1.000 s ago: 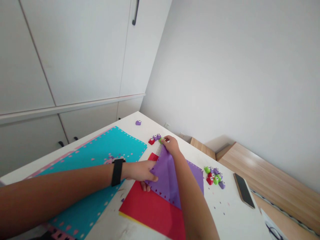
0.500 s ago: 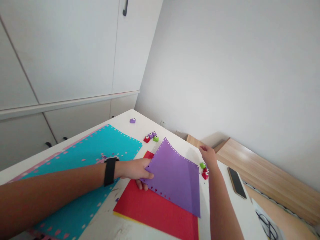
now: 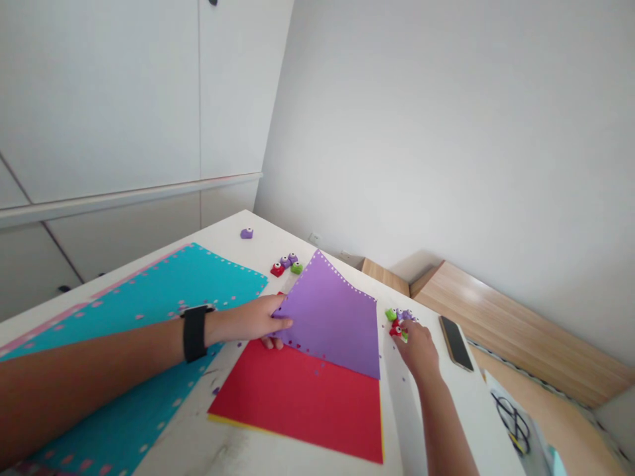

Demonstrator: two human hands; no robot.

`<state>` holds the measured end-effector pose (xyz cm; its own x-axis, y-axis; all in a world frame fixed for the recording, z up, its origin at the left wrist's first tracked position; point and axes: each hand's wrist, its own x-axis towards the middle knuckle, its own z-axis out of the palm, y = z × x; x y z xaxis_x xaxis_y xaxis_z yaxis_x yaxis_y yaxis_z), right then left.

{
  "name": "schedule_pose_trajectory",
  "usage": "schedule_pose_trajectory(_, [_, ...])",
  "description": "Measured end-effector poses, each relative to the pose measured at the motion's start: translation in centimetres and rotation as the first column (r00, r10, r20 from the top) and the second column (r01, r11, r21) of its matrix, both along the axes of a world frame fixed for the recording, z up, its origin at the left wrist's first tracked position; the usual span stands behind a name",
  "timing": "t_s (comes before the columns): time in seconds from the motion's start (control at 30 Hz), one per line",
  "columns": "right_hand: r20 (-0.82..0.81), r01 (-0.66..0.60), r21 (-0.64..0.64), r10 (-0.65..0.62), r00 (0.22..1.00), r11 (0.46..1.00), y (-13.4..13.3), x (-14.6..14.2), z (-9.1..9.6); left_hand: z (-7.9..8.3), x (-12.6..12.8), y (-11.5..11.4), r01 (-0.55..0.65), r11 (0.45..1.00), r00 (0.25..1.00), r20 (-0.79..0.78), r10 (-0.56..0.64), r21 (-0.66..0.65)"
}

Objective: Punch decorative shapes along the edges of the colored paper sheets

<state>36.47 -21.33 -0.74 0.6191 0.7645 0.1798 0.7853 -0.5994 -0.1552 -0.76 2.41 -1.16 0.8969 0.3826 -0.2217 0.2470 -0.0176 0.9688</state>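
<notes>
My left hand [image 3: 255, 320], with a black band at the wrist, pinches the near left corner of a purple sheet [image 3: 332, 317] whose edges are punched with small holes. That sheet lies tilted over a red sheet [image 3: 302, 396] on the white table [image 3: 233, 231]. My right hand [image 3: 417, 344] rests on a cluster of small green, red and purple punches [image 3: 399, 317] right of the purple sheet, its fingers curled over them. I cannot see whether they grip one.
A large teal sheet [image 3: 149, 317] over a pink one covers the table's left. Three small punches [image 3: 286, 264] and a lone purple one [image 3: 247, 233] lie at the far edge. A black phone [image 3: 456, 334] and glasses [image 3: 513, 420] lie at the right. White cabinets stand behind.
My right hand left the purple sheet's far corner, swung right and came down on the punch cluster. The purple sheet settled flatter. My view turned slightly.
</notes>
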Motion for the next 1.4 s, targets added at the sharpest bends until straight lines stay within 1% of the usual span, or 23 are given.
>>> schedule_pose_trajectory(0.07, [-0.011,0.017,0.014,-0.016,1.000,1.000,0.1,-0.5,-0.4,-0.2,0.1,0.0,-0.019,0.997,1.000,0.003,0.019,0.071])
schedule_pose_trajectory(0.2, [-0.077,0.066,0.075,-0.060,0.995,0.995,0.2,-1.1,-0.9,-0.2,0.2,-0.1,-0.030,0.978,0.999,-0.016,0.034,0.208])
schedule_pose_trajectory(0.27, [-0.136,0.087,0.124,-0.070,0.988,0.988,0.2,-1.4,-1.0,-0.3,0.3,-0.1,-0.025,0.973,0.999,-0.014,0.029,0.229])
schedule_pose_trajectory(0.37, [-0.248,0.115,0.229,-0.056,0.967,0.967,0.2,-1.9,-0.6,-0.7,0.3,0.0,-0.026,0.975,1.000,-0.005,0.028,0.221])
schedule_pose_trajectory(0.43, [-0.336,0.134,0.320,-0.020,0.942,0.938,0.3,-2.5,-0.1,-1.0,0.3,0.1,-0.028,0.976,0.999,-0.008,0.031,0.218])
schedule_pose_trajectory(0.5, [-0.441,0.154,0.416,0.051,0.896,0.896,0.5,-3.4,0.7,-1.2,0.4,0.2,-0.031,0.976,0.999,-0.008,0.034,0.214])
schedule_pose_trajectory(0.53, [-0.498,0.161,0.459,0.103,0.861,0.874,0.6,-4.0,1.1,-1.3,0.4,0.3,-0.035,0.978,0.999,-0.003,0.037,0.207])
schedule_pose_trajectory(0.6, [-0.602,0.172,0.526,0.222,0.767,0.833,1.0,-5.5,1.8,-1.1,0.5,0.4,-0.055,0.984,0.998,0.026,0.051,0.171])
schedule_pose_trajectory(0.7, [-0.691,0.188,0.582,0.360,0.626,0.791,1.7,-8.0,2.6,-0.6,0.7,0.5,-0.102,0.993,0.991,0.090,0.096,0.064])
schedule_pose_trajectory(0.77, [-0.750,0.257,0.605,0.431,0.502,0.753,2.0,-9.5,2.8,-0.1,0.8,0.5,-0.156,0.988,0.981,0.118,0.155,-0.004])
schedule_pose_trajectory(0.83, [-0.793,0.349,0.604,0.500,0.348,0.716,2.2,-10.6,2.9,0.4,0.8,0.4,-0.208,0.977,0.967,0.141,0.213,-0.046])
schedule_pose_trajectory(0.87, [-0.802,0.387,0.597,0.525,0.285,0.703,2.3,-11.1,2.8,0.6,0.8,0.3,-0.231,0.971,0.959,0.154,0.238,-0.061])
schedule_pose_trajectory(0.9, [-0.806,0.408,0.591,0.536,0.252,0.696,2.3,-11.4,2.8,0.7,0.7,0.2,-0.249,0.965,0.951,0.170,0.259,-0.076])
schedule_pose_trajectory(0.93, [-0.807,0.411,0.589,0.533,0.254,0.696,2.3,-11.8,2.7,0.9,0.7,0.1,-0.265,0.960,0.942,0.186,0.278,-0.092])
schedule_pose_trajectory(0.97, [-0.807,0.409,0.589,0.522,0.274,0.697,2.2,-12.1,2.5,0.9,0.7,0.0,-0.280,0.954,0.934,0.199,0.297,-0.110])
schedule_pose_trajectory(1.07, [-0.805,0.409,0.591,0.469,0.364,0.696,2.2,-13.1,1.7,0.9,0.7,-0.2,-0.328,0.932,0.908,0.220,0.355,-0.153])
schedule_pose_trajectory(1.2, [-0.783,0.411,0.606,0.422,0.457,0.681,2.7,-14.7,0.7,0.8,0.8,-0.4,-0.365,0.916,0.889,0.230,0.396,-0.166])
schedule_pose_trajectory(1.27, [-0.775,0.407,0.611,0.409,0.481,0.679,3.0,-15.5,0.3,0.7,0.8,-0.4,-0.366,0.916,0.888,0.234,0.397,-0.164])
schedule_pose_trajectory(1.4, [-0.762,0.404,0.630,0.427,0.486,0.664,3.6,-16.6,0.0,0.5,0.8,-0.4,-0.346,0.927,0.896,0.242,0.372,-0.143])
